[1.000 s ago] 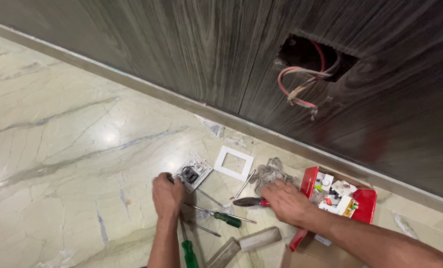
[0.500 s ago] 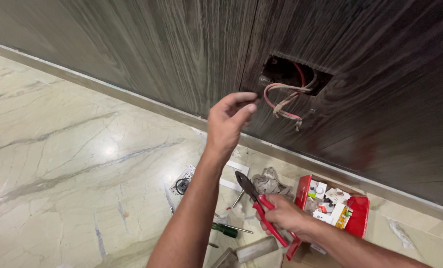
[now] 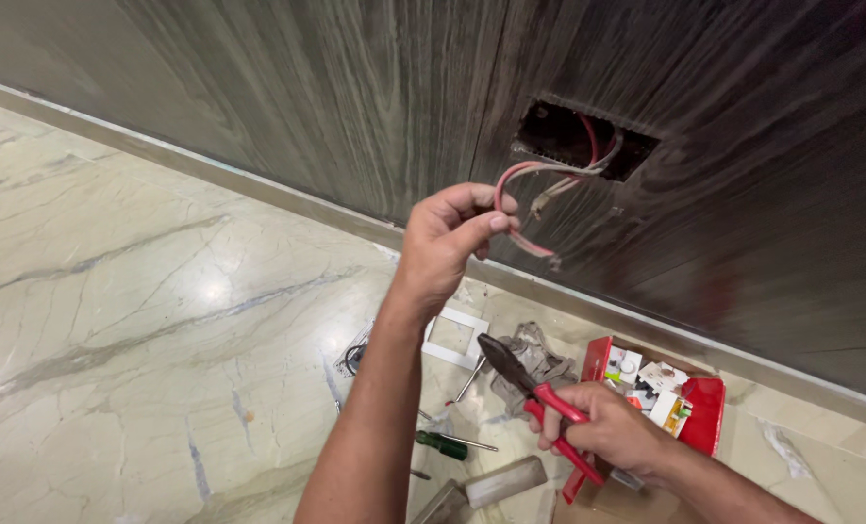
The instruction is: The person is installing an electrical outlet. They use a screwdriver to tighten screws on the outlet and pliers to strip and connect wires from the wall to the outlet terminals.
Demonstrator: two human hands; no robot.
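My left hand [image 3: 448, 243] is raised to the dark wood-grain wall and pinches a looped red wire [image 3: 511, 209]. That wire and a pale one come out of a rectangular wall opening [image 3: 583, 141]. Lower right, my right hand [image 3: 608, 427] grips red-handled pliers [image 3: 535, 393], whose dark jaws point up and left toward the wires. The pliers' jaws are closed and apart from the wires.
On the marble floor below lie a white switch frame [image 3: 457, 335], a green-handled screwdriver [image 3: 448, 444], a crumpled clear plastic wrap [image 3: 535, 354], a red box of small parts [image 3: 681, 393] and a wooden tool handle [image 3: 501, 480]. A pale skirting strip [image 3: 258, 184] runs along the wall's foot.
My left hand rose from the floor tools to the wall and took hold of the red wire. My right hand picked up the pliers and lifted them off the floor.
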